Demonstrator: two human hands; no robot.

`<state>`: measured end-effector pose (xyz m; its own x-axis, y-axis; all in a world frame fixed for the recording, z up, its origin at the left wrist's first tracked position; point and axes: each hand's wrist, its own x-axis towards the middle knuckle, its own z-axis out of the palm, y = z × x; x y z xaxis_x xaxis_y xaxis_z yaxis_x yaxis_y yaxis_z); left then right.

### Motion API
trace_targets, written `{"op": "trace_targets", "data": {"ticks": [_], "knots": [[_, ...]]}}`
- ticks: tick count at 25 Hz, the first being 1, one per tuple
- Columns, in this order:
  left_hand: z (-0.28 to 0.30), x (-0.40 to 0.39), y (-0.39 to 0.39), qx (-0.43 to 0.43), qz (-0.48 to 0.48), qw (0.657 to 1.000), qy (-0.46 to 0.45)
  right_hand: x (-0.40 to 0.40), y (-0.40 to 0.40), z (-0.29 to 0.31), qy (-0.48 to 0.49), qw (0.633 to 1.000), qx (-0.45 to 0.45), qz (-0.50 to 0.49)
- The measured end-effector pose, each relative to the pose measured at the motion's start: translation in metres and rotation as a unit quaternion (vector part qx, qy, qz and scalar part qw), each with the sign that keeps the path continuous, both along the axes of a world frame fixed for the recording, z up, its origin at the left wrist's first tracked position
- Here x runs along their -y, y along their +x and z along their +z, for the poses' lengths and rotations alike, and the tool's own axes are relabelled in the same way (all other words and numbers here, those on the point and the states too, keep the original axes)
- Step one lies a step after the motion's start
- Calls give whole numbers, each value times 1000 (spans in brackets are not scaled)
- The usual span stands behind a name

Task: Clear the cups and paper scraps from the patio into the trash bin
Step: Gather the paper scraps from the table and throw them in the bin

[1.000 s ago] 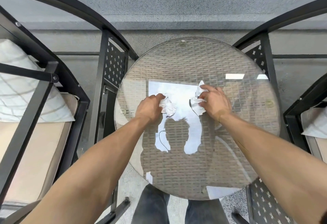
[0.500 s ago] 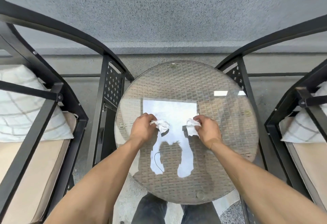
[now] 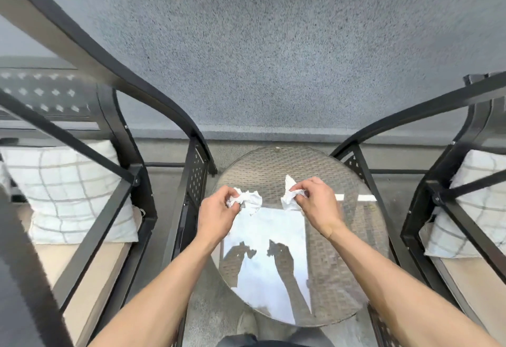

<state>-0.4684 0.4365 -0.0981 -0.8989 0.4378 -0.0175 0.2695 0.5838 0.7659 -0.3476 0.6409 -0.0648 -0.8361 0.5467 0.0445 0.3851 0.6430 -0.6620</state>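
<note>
My left hand [image 3: 216, 213] pinches one crumpled paper scrap [image 3: 250, 201]; my right hand [image 3: 319, 204] pinches another scrap [image 3: 289, 196]. Both are held above the round glass table [image 3: 364, 237].

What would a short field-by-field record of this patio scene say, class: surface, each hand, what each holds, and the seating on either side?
surface: round glass-topped wicker table, bare of items
left hand: closed on crumpled white paper scrap, raised above table
right hand: closed on second crumpled white paper scrap, raised above table
seating: black metal chairs either side, each with a white checked cushion
trash bin: not visible
</note>
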Motion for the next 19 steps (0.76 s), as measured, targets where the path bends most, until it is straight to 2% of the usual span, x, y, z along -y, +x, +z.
{"op": "trace_targets", "data": {"ticks": [7,13,19], "knots": [[37,62,39,-43,116,992,36,48,-14,35,35,992,-36,113],[48,101,115,-60,218,973,47,80,23,45,18,979,-44,200],[55,150,201,-26,375,922,91,120,65,40,-24,960,-16,279]]}}
